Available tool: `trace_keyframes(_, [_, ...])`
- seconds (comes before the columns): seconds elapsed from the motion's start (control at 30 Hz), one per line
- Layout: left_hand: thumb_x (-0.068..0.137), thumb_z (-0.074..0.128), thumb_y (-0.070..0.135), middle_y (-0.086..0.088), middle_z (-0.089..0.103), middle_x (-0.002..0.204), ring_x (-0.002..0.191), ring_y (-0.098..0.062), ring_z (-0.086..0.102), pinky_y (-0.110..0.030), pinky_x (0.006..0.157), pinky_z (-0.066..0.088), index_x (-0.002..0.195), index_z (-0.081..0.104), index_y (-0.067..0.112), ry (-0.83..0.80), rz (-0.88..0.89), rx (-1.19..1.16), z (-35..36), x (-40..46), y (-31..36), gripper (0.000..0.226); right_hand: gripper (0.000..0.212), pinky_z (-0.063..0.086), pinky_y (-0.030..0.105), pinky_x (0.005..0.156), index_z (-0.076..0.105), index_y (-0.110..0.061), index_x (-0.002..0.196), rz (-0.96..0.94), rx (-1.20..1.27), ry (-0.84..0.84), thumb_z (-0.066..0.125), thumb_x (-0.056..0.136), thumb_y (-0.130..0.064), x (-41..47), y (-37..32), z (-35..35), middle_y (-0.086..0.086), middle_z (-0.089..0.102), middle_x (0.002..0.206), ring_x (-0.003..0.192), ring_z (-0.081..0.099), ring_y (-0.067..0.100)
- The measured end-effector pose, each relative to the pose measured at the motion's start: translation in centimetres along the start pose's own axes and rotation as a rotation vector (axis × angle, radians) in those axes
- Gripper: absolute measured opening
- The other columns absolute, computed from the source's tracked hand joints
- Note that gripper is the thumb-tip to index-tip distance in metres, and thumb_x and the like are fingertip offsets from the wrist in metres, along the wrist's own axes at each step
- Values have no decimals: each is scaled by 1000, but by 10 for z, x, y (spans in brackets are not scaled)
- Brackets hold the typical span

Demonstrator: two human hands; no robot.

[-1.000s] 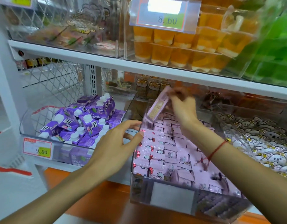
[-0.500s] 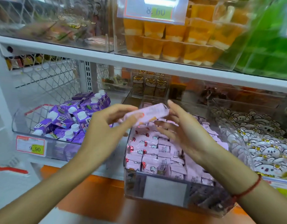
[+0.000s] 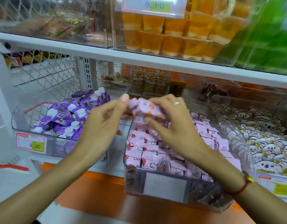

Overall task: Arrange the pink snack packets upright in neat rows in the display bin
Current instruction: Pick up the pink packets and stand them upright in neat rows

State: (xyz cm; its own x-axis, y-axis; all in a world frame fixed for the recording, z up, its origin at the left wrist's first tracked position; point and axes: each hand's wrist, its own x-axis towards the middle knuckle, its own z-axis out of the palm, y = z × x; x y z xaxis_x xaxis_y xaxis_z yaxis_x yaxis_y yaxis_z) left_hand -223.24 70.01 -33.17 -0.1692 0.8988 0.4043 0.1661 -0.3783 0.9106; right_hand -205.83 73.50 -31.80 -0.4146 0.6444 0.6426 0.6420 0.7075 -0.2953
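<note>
White shelf unit (image 3: 139,54) fills the view, w/ an upper shelf board running across and a lower shelf under it. On the upper board: clear bin of orange jelly cups (image 3: 176,34) w/ a price tag reading 8.60, green packs (image 3: 267,38) at the right edge.

Lower shelf, L to R: clear bin of purple drink cartons (image 3: 65,117) w/ white caps, tag 9.90 on its front; clear display bin (image 3: 165,186) in the middle, front wall w/ a blank label holder; bin of white cartoon-face packs (image 3: 260,139) at the right edge. Tiger-print packs (image 3: 149,83) stand at the back of the shelf.

Pink snack packets (image 3: 144,147) fill the display bin: along its left wall they stand upright in rows, front faces showing; toward the right wall and front right corner they lie looser, tilted.

Both hands are above the bin's back left corner, grasping one pink packet (image 3: 146,108) between them; it's blurred. Left hand (image 3: 100,125) pinches its left end w/ thumb up and fingers curled under. Right hand (image 3: 170,125) curls fingers over its right part; ring (image 3: 177,103) on one finger, red string bracelet (image 3: 243,186) w/ gold charm on the wrist.
</note>
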Motion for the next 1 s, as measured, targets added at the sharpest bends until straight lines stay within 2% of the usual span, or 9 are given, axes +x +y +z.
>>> trace_keyframes(0.13, [84, 64, 34, 18, 66, 104, 89, 5, 63, -34, 80, 54, 111, 61, 34, -6, -6, 149, -1, -2, -10, 27, 32, 48, 28, 88, 49, -21, 115, 477, 531, 100, 65, 87, -20, 17, 26, -2, -3, 62, 107, 99, 60, 13])
trace_keyframes(0.27, [85, 66, 23, 24, 67, 103, 87, 6, 65, -32, 91, 50, 101, 63, 41, -119, -66, 219, 3, -6, -14, 24, 43, 52, 39, 92, 32, -12, 126, 718, 649, 40, 58, 92, -14, 37, 42, 15, 9, 60, 115, 100, 64, 22])
trace_keyframes(0.37, [85, 66, 23, 21, 69, 103, 86, 6, 65, -28, 85, 51, 100, 65, 38, -128, -76, 218, 1, -6, -15, 21, 47, 59, 32, 72, 25, -16, 128, 623, 641, -17, 55, 93, -7, 40, 40, 30, 3, 58, 105, 77, 64, 8])
trace_keyframes(0.43, [86, 66, 21, 20, 69, 104, 84, 6, 65, -26, 79, 53, 100, 65, 36, -131, -86, 206, 1, -6, -14, 20, 45, 57, 30, 69, 32, -20, 124, 480, 433, -74, 61, 90, -12, 41, 43, 34, -5, 60, 91, 69, 62, 7])
trace_keyframes(0.53, [86, 65, 23, 19, 68, 106, 87, 4, 65, -31, 81, 55, 103, 65, 33, -139, -94, 214, 1, -7, -13, 20, 32, 50, 36, 78, 53, -23, 110, 244, 55, -206, 70, 83, -23, 41, 51, 39, 3, 61, 104, 93, 59, 20])
trace_keyframes(0.63, [86, 64, 26, 19, 67, 107, 88, 3, 65, -38, 85, 54, 108, 66, 30, -144, -108, 222, 0, -8, -12, 23, 23, 38, 38, 94, 69, -22, 108, 157, -208, -428, 58, 91, -34, 40, 58, 49, 11, 51, 124, 115, 43, 30])
trace_keyframes(0.8, [86, 64, 30, 19, 67, 108, 91, -1, 65, -43, 87, 53, 110, 65, 31, -152, -114, 246, 0, -8, -11, 24, 30, 34, 32, 100, 63, -22, 122, 200, -118, -632, 49, 95, -20, 52, 61, 40, 9, 50, 133, 122, 43, 26])
trace_keyframes(0.93, [86, 64, 30, 20, 67, 107, 90, 1, 65, -42, 88, 52, 110, 66, 30, -153, -109, 261, 0, -8, -11, 24, 21, 42, 18, 71, 64, -21, 111, 317, 108, -387, 57, 92, -15, 60, 63, 19, -2, 64, 112, 93, 58, 7])
trace_keyframes(1.0, [87, 64, 30, 20, 67, 107, 88, 1, 65, -39, 89, 52, 109, 66, 31, -150, -100, 279, 0, -8, -11, 23, 12, 39, 16, 63, 68, -21, 98, 355, 36, -435, 65, 87, -23, 56, 65, 15, -5, 66, 102, 78, 55, 1])
